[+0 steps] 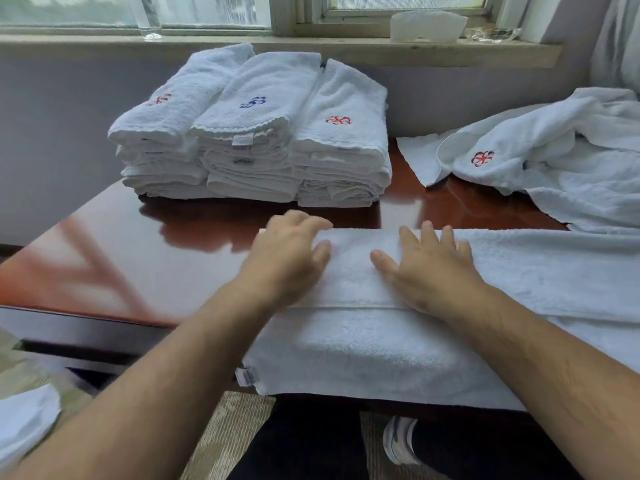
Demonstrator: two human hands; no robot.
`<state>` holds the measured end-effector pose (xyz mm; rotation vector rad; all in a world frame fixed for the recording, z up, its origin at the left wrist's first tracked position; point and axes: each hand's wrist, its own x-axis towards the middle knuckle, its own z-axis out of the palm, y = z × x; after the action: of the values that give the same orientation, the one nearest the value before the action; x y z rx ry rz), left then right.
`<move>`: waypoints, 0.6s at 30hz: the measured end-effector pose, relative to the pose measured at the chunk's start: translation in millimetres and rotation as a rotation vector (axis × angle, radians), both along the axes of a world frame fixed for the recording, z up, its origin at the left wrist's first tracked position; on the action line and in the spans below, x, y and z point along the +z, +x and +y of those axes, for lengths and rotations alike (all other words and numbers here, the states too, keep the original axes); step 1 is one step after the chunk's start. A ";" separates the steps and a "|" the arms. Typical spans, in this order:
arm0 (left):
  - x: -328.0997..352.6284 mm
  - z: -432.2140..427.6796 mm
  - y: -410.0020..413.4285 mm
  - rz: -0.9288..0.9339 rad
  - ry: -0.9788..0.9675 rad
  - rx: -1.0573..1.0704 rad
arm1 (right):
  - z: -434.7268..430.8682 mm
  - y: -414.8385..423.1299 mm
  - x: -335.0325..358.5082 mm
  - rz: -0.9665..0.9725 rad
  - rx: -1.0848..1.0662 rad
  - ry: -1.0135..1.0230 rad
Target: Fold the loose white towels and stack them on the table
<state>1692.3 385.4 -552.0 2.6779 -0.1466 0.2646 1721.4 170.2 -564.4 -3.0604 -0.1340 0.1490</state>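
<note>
One towel overhangs the worktop at six o'clock under left grip and right grip, both released; three stacks at twelve.

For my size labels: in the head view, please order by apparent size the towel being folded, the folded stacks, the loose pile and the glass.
1. towel being folded, nearest the camera
2. folded stacks
3. loose pile, cut off by the frame, so unsure against the stacks
4. glass

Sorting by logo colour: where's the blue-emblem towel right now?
Head view, left of centre: the blue-emblem towel tops the middle of three folded stacks at the table's far edge.
</note>
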 end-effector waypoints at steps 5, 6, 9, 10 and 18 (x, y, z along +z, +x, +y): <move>-30.9 -4.7 16.5 0.213 0.242 -0.004 | 1.0 0.9 -13.2 0.005 -0.006 0.037; -32.6 -0.6 20.1 0.207 0.246 -0.017 | 2.6 3.2 -14.2 0.002 -0.006 0.034; -32.5 12.1 31.3 0.203 0.270 -0.026 | 13.9 12.4 -15.2 0.010 -0.002 0.057; -31.7 17.0 35.6 0.205 0.276 -0.021 | 19.4 16.0 -15.3 0.008 0.000 0.069; -23.8 50.3 48.1 0.226 0.332 0.003 | 39.4 31.5 -2.8 0.043 0.123 0.155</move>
<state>1740.4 435.7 -575.8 3.0116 -0.1256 -0.0711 1752.9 209.6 -567.2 -2.8930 -0.3155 0.2016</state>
